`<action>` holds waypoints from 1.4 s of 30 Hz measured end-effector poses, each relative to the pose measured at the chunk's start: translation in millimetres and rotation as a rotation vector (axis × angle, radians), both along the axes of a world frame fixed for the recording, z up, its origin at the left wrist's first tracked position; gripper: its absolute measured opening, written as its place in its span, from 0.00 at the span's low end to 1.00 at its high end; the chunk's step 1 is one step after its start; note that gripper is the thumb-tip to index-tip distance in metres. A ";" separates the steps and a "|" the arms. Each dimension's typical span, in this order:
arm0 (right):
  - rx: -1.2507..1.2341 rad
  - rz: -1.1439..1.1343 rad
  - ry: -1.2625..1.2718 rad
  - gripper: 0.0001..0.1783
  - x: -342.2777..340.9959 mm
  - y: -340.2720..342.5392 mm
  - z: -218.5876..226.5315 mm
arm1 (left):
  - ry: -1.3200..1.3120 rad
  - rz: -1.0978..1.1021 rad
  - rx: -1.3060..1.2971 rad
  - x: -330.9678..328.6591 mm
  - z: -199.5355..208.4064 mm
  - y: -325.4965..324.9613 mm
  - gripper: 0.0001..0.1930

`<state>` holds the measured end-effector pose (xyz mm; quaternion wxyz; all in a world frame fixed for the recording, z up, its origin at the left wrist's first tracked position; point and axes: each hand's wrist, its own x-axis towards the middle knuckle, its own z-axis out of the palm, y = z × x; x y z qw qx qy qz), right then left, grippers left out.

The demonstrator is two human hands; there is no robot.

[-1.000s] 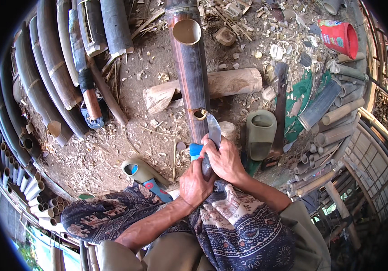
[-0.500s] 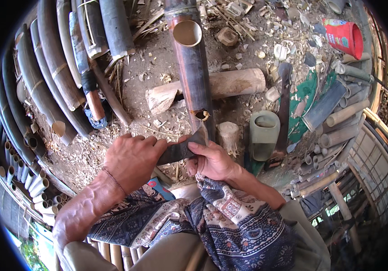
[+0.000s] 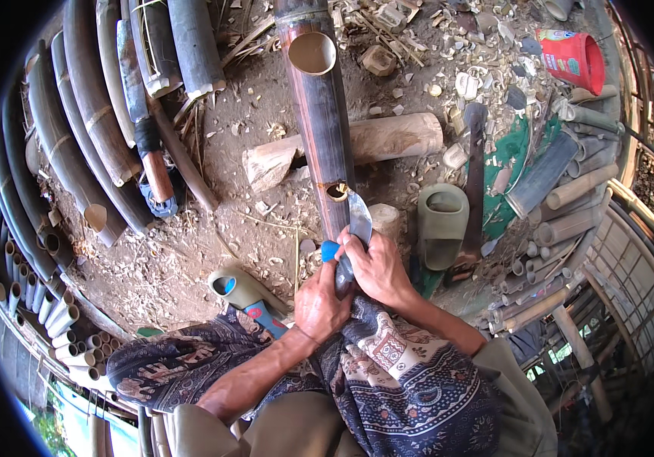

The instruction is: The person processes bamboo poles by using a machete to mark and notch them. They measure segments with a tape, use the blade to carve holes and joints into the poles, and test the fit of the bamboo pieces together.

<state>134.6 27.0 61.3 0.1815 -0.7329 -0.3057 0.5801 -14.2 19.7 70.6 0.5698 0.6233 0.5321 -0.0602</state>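
Both of my hands are wrapped around a knife, low in front of the bamboo tube. My right hand point(image 3: 378, 268) closes round the knife point(image 3: 360, 215) near the base of its curved metal blade. Just below, my left hand point(image 3: 319, 303) grips the dark handle, partly hidden by the fingers. A small blue piece point(image 3: 330, 250) shows at the left fingertips; I cannot tell what it is. The blade tip touches or nearly touches the edge of a small cut hole in the dark bamboo tube point(image 3: 325, 129). Farther up, that tube has a larger round opening.
A light bamboo log point(image 3: 399, 139) lies crosswise under the tube, with a cut stump point(image 3: 384, 219) nearby. Olive sandals point(image 3: 443, 247) are on either side. Bamboo poles point(image 3: 64, 137) lie left, stacked bamboo pieces point(image 3: 563, 232) right, a red bucket point(image 3: 571, 61) far right, shavings around.
The knife has swung from lying sideways to pointing up at the small hole. My left hand has moved right and down onto the handle, uncovering the left sandal. My right hand has shifted slightly.
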 end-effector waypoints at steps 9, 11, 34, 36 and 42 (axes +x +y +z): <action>-0.017 0.155 0.201 0.14 -9.6 15.7 -1.8 | 0.060 0.072 -0.015 -25.8 -19.8 7.2 0.17; -0.044 0.120 0.341 0.15 -23.4 19.8 -10.8 | 0.115 0.078 -0.065 -45.8 -29.9 24.9 0.13; -0.247 -0.967 1.824 0.23 -42.0 29.7 -6.9 | 0.448 -1.408 0.279 36.9 91.8 240.1 0.03; -0.240 -0.995 1.656 0.21 -23.7 24.7 -19.3 | 0.267 -1.336 0.259 23.7 46.8 246.7 0.02; -0.387 -0.735 1.107 0.19 -12.4 33.3 4.3 | 0.161 -0.913 0.101 -42.7 14.2 179.2 0.05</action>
